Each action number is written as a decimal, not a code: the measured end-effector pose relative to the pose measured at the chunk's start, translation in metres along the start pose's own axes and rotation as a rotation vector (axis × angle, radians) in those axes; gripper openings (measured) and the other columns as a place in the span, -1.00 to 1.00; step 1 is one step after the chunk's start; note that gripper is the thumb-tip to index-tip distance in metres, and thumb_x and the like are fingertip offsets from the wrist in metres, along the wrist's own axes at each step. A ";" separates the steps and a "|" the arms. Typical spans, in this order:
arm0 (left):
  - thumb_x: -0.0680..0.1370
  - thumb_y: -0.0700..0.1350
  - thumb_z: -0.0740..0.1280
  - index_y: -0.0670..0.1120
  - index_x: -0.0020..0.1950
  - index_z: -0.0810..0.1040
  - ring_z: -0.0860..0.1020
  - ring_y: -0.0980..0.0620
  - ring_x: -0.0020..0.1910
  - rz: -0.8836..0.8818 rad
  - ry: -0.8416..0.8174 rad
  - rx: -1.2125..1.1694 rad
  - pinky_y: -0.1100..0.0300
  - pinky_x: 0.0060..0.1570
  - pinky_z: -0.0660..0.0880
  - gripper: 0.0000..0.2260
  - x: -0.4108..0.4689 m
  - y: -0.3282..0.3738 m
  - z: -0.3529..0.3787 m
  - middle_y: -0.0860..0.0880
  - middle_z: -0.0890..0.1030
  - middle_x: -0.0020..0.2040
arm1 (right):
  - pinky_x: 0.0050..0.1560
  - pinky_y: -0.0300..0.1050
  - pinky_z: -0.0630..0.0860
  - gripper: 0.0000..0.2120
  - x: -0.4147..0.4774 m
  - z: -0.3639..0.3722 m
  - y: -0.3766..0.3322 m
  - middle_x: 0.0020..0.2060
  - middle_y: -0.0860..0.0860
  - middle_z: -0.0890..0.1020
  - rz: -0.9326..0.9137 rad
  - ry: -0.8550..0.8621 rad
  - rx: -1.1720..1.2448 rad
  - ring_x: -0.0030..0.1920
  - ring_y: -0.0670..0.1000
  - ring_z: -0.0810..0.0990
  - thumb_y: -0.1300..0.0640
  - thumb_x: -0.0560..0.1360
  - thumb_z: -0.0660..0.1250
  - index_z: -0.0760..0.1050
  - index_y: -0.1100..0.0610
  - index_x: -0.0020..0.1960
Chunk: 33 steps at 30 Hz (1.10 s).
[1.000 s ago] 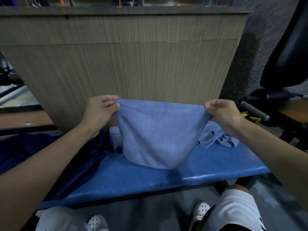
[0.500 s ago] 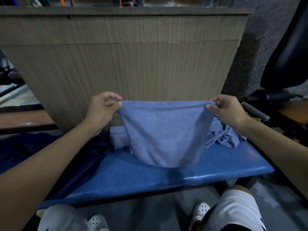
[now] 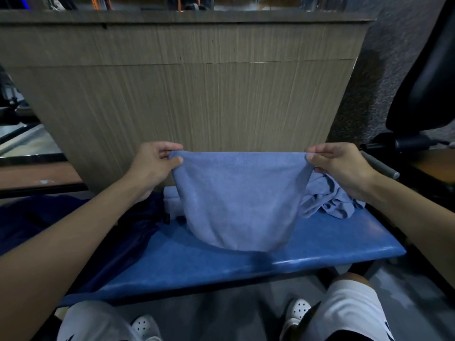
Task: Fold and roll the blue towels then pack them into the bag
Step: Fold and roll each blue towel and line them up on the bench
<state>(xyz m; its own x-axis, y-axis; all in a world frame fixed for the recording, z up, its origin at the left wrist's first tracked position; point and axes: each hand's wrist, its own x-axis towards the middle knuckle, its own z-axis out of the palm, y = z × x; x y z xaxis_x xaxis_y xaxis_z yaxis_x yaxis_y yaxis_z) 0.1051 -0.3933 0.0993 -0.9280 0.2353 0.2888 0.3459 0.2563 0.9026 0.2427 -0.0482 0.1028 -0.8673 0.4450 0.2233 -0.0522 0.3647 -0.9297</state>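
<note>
Hands grip the two top corners of a blue towel [image 3: 241, 200] and hold it up over the middle of the counter [image 3: 320, 244], a blue padded bench. The left hand [image 3: 154, 166] pinches the towel's left corner between thumb and curled fingers. The right hand [image 3: 342, 168] pinches the right corner the same way. The two hands are well apart, level with each other, and the towel's top edge runs nearly straight between them.

The cloth hangs in a rounded sag, its lowest part reaching down near the counter's front edge. Whether it rests on the surface or hangs just above cannot be told.

A second towel [image 3: 327, 205] lies crumpled at the counter's far right corner, under the right wrist and partly behind the held towel. A straight-edged pale-blue bundle [image 3: 172, 199] sits along the far edge, mostly hidden by the held towel. Dark navy fabric [image 3: 138, 217] is heaped on the counter's left end below the left forearm; whether it is the bag cannot be told.

A wood-grain panel [image 3: 197, 94] stands upright behind the counter. A black chair [image 3: 423, 82] is off to the right. Below the front edge show white shorts [image 3: 349, 313] and white perforated shoes [image 3: 298, 310].
</note>
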 end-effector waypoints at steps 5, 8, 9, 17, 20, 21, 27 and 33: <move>0.50 -0.38 0.39 -0.18 0.15 0.57 0.59 0.17 -0.12 -0.040 -0.003 -0.056 0.46 -0.19 0.49 -0.74 0.002 0.000 -0.003 -0.04 0.64 -0.07 | 0.10 -0.08 0.60 -0.79 -0.004 -0.001 0.001 -0.06 0.19 0.69 0.029 -0.046 -0.025 -0.06 0.03 0.64 0.27 0.44 0.47 0.58 0.18 0.06; 0.49 -0.37 0.41 -0.18 0.20 0.57 0.60 0.14 -0.07 -0.090 -0.035 -0.098 0.41 -0.14 0.50 -0.70 0.003 -0.002 -0.004 -0.07 0.65 -0.03 | 0.13 0.00 0.58 -0.81 -0.004 -0.003 0.003 -0.04 0.25 0.67 0.026 -0.016 -0.025 -0.08 0.05 0.63 0.29 0.45 0.46 0.57 0.20 0.04; 0.49 -0.37 0.40 -0.19 0.21 0.56 0.60 0.13 -0.05 -0.102 -0.040 -0.126 0.39 -0.11 0.50 -0.70 0.003 -0.002 -0.004 -0.08 0.65 -0.02 | 0.11 0.00 0.57 -0.82 -0.003 -0.003 0.004 -0.05 0.25 0.67 0.024 -0.010 -0.032 -0.10 0.04 0.62 0.29 0.45 0.46 0.57 0.20 0.03; 0.49 -0.32 0.43 -0.07 0.02 0.62 0.60 0.10 -0.04 -0.048 0.009 -0.140 0.35 -0.05 0.49 -0.81 0.000 -0.003 -0.003 -0.08 0.65 -0.05 | -0.12 -0.11 0.47 -0.90 0.002 -0.004 0.005 -0.28 0.08 0.59 -0.018 0.021 -0.093 -0.21 -0.03 0.52 0.25 0.53 0.38 0.55 0.15 -0.16; 0.49 -0.30 0.44 -0.02 -0.13 0.62 0.58 0.19 -0.20 0.027 0.032 0.029 0.42 -0.13 0.48 -0.83 0.000 -0.001 -0.002 -0.01 0.65 -0.17 | -0.20 -0.12 0.43 -0.88 0.002 -0.005 0.006 -0.30 0.08 0.55 -0.044 0.028 -0.209 -0.25 -0.03 0.46 0.21 0.54 0.37 0.55 0.16 -0.17; 0.49 -0.28 0.44 -0.03 -0.14 0.62 0.55 0.18 -0.24 0.045 0.033 0.079 0.44 -0.18 0.47 -0.85 0.001 -0.001 -0.002 -0.01 0.64 -0.20 | -0.23 -0.10 0.41 -0.87 0.003 -0.006 0.007 -0.32 0.10 0.54 -0.051 0.028 -0.270 -0.27 -0.02 0.45 0.19 0.55 0.36 0.55 0.20 -0.17; 0.59 -0.26 0.33 -0.14 -0.09 0.47 0.54 0.07 -0.48 -0.096 -0.100 -0.012 0.25 -0.48 0.47 -0.91 0.009 0.000 0.006 -0.11 0.52 -0.35 | -0.51 -0.13 0.44 -0.82 0.009 -0.008 0.009 -0.40 0.24 0.51 0.094 -0.023 -0.290 -0.51 0.05 0.50 0.26 0.58 0.30 0.45 0.41 -0.05; 0.60 -0.27 0.31 -0.13 -0.12 0.42 0.67 -0.01 -0.31 -0.173 -0.079 -0.251 0.16 -0.19 0.65 -0.86 0.033 -0.003 0.018 -0.18 0.55 -0.23 | -0.16 -0.10 0.66 -0.88 0.027 0.001 0.009 -0.12 0.34 0.56 0.097 0.018 0.004 -0.26 0.11 0.67 0.37 0.58 0.24 0.41 0.26 -0.12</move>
<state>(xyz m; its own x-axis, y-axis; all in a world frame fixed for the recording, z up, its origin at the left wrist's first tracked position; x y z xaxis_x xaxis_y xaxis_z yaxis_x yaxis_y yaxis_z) 0.0764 -0.3691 0.1003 -0.9531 0.2829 0.1076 0.1301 0.0619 0.9896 0.2180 -0.0336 0.1000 -0.8591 0.4932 0.1370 0.0302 0.3160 -0.9483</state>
